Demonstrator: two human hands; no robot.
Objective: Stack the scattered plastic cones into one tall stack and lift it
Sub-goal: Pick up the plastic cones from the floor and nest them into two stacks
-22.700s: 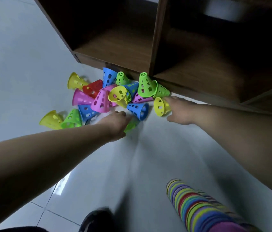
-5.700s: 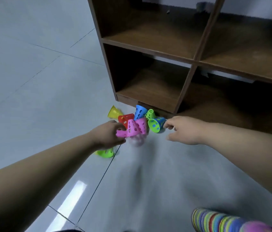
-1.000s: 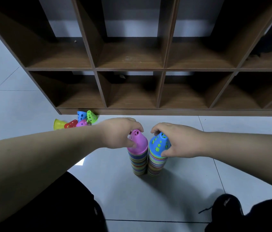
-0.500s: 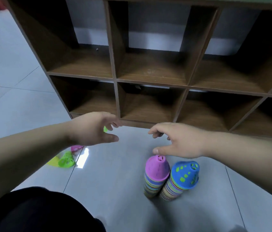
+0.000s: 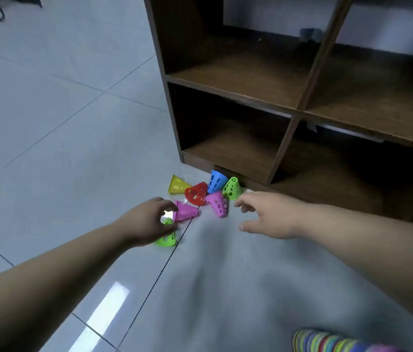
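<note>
Turns away from the stack [image 5: 327, 342], now at bottom right, back to loose cones [image 5: 196, 195] by the shelf [image 5: 238, 153]; grips a pink cone [image 5: 187, 212] with the left hand [image 5: 147, 222], holds the right hand [image 5: 268, 217] open.

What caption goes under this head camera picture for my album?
Left hand at a pink cone, right hand open, reaching for bright cones scattered on the floor beside a wooden shelf.

You've got glossy plastic cones [image 5: 201, 196] on smooth, shiny floor tiles [image 5: 48, 148] beside a matt wooden shelf [image 5: 246, 97].
</note>
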